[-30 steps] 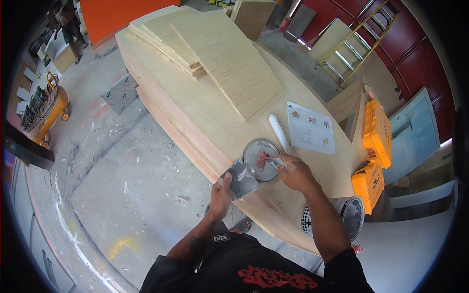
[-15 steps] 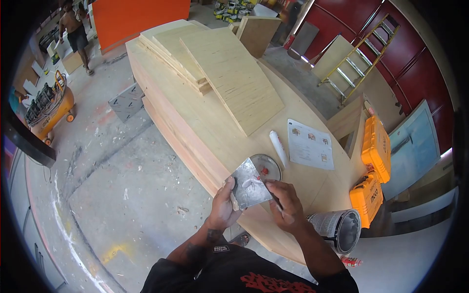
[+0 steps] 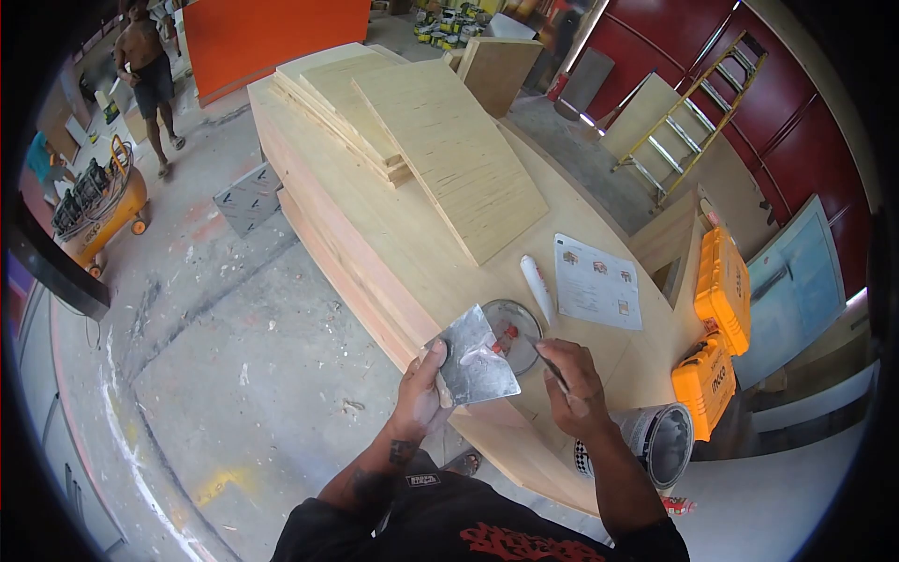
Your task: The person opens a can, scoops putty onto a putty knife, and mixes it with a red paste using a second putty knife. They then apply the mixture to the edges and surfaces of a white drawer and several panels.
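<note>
My left hand [image 3: 419, 389] grips a square metal putty plate [image 3: 476, 361] by its left edge, thumb on top. A smear of pale putty with a pinkish tint [image 3: 482, 353] lies on the plate. To the right of it, my right hand [image 3: 573, 386] is closed round the dark handle of a putty knife [image 3: 559, 375], its thin blade seen almost edge-on. Partly behind the plate, a round can lid [image 3: 526, 354] with a red lump [image 3: 507, 335] on it rests on the wooden surface. A white tube [image 3: 537, 288] lies just beyond the lid.
Plywood panels [image 3: 449, 159] are piled on the long wooden bench [image 3: 323, 201], near a printed sheet [image 3: 596, 284]. An opened can [image 3: 667, 445] stands by my right forearm, with orange cases [image 3: 704, 384] beyond. A person [image 3: 150, 70] is at the far left, near an orange compressor [image 3: 117, 211].
My right hand with the putty knife has moved right, away from the plate. The plate has turned slightly and shifted a little left. The person at the far left has come closer.
</note>
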{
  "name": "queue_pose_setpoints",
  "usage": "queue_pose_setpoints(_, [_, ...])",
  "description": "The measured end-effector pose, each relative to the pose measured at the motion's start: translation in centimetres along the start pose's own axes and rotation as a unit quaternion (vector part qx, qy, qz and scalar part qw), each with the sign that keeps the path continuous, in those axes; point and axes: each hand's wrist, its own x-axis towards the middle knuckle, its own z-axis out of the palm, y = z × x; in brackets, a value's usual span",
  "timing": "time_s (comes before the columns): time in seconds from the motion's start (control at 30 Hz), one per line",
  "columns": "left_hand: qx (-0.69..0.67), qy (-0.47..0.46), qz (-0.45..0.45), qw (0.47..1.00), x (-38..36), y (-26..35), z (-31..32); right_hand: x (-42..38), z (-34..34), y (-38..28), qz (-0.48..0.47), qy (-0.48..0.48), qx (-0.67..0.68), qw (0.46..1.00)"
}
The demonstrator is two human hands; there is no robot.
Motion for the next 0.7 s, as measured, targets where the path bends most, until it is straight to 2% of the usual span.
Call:
queue_pose_setpoints(0.17, [0.145, 0.003, 0.112, 0.983, 1.1, 0.7, -1.3, 0.0, -1.2, -2.9, 0.164, 0.102, 0.215, 0.957])
queue_pose_setpoints(0.2, [0.154, 0.039, 0.126, 0.979, 1.0, 1.3, 0.5, 0.2, -1.6, -3.4, 0.21, 0.116, 0.289, 0.927])
queue_pose_setpoints(0.27, [0.204, 0.04, 0.133, 0.969, 1.0, 1.7, 0.7, 0.1, -2.1, -4.3, 0.297, 0.144, 0.428, 0.841])
queue_pose_setpoints(0.37, [0.241, 0.033, 0.137, 0.96, 1.2, 1.5, 1.7, -1.0, -0.1, -3.8, 0.349, 0.095, 0.483, 0.797])
queue_pose_setpoints(0.47, [0.275, 0.016, 0.132, 0.952, 1.3, 0.5, 2.3, -1.4, 1.3, -3.5, 0.357, 0.098, 0.495, 0.786])
queue_pose_setpoints(0.53, [0.357, 0.014, 0.13, 0.925, 0.7, 0.9, 4.2, -0.9, 1.3, -4.3, 0.35, 0.116, 0.507, 0.779])
queue_pose_setpoints(0.63, [0.386, -0.033, 0.121, 0.914, 0.8, 0.6, 4.0, -0.9, 0.9, -3.9, 0.343, 0.125, 0.462, 0.808])
queue_pose_setpoints(0.7, [0.447, -0.05, 0.145, 0.881, 0.8, 1.2, 4.6, -0.7, 0.8, -4.1, 0.336, 0.137, 0.453, 0.814])
